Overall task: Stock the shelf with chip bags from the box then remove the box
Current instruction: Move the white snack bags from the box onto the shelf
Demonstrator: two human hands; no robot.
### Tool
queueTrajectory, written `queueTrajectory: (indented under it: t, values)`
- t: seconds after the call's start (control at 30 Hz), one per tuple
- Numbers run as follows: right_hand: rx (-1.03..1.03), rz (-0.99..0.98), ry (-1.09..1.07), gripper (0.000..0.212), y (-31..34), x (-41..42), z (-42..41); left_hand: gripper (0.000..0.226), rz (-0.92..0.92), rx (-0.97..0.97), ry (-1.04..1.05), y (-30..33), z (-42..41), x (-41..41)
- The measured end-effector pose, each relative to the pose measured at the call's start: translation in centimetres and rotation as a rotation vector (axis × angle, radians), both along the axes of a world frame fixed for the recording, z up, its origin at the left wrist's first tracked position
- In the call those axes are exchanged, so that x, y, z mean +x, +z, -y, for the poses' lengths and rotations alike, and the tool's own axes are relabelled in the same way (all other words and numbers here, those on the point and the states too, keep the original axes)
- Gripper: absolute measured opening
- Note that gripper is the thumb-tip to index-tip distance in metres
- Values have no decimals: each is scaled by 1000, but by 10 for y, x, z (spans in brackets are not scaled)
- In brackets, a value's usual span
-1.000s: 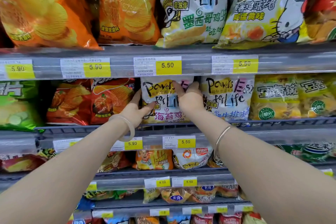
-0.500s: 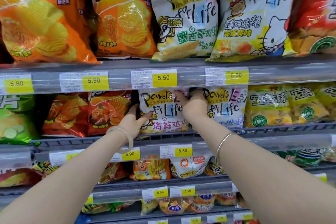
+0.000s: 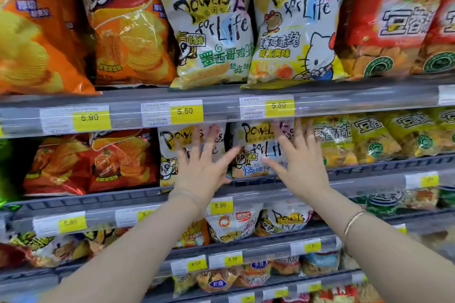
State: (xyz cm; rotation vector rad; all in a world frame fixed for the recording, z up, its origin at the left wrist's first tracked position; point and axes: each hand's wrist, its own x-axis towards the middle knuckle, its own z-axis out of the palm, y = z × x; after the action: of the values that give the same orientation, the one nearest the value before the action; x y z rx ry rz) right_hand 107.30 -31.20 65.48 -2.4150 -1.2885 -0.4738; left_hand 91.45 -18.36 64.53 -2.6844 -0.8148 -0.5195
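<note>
A white "Powers for Life" chip bag [image 3: 172, 152] stands upright on the second shelf [image 3: 123, 198], partly hidden by my left hand [image 3: 203, 170]. That hand is spread open in front of it and holds nothing. To its right stands a second white bag [image 3: 256, 147] of the same brand. My right hand [image 3: 299, 162] hovers over that bag's right side, fingers apart and blurred. Neither hand grips a bag. No box is in view.
Large orange bags [image 3: 128, 29] and white bags [image 3: 211, 24] fill the top shelf. Red-orange bags [image 3: 93, 162] sit left of the hands, yellow bags [image 3: 369, 138] right. Yellow price tags [image 3: 186, 112] line the shelf rails. Lower shelves [image 3: 246, 246] hold small snack bags.
Both hands have let go of the white bag and pulled back with fingers spread. The right hand has shifted right over the neighbouring bag. The view has tilted up and left.
</note>
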Motion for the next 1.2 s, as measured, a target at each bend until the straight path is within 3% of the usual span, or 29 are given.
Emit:
queueTrajectory:
  t: [0.1, 0.27, 0.5, 0.6, 0.67, 0.77, 0.9, 0.97, 1.07, 1.13, 1.2]
  values:
    - [-121, -4, 130, 76, 1, 9, -10, 84, -54, -186, 209, -2, -7, 7]
    - [-201, -63, 136, 73, 6, 10, -26, 84, -87, -133, 180, -11, -19, 1]
    - [-253, -16, 67, 76, 11, 2, -24, 76, -156, -219, 155, 5, -11, -5]
    - [-38, 138, 48, 58, 19, -11, -15, 56, -75, -127, 62, 22, 0, -20]
    - [155, 328, 86, 43, 27, -21, -4, 38, 70, 64, -191, 36, 8, -33]
    - [274, 485, 181, 34, 48, -34, 9, 18, 154, 260, -458, 61, 13, -45]
    - [435, 530, 146, 27, 98, -47, 12, 17, 345, 294, -384, 121, 21, -51]
    - [468, 499, 96, 31, 125, -52, 10, 32, 373, 252, -262, 145, 21, -54]
    - [362, 354, -1, 51, 157, -52, 13, 51, 396, 67, -112, 173, 28, -54]
    - [219, 196, -33, 67, 169, -43, 17, 60, 489, -204, -20, 186, 30, -48]
    - [111, 161, -26, 73, 174, -33, 17, 70, 615, -491, 42, 197, 29, -39]
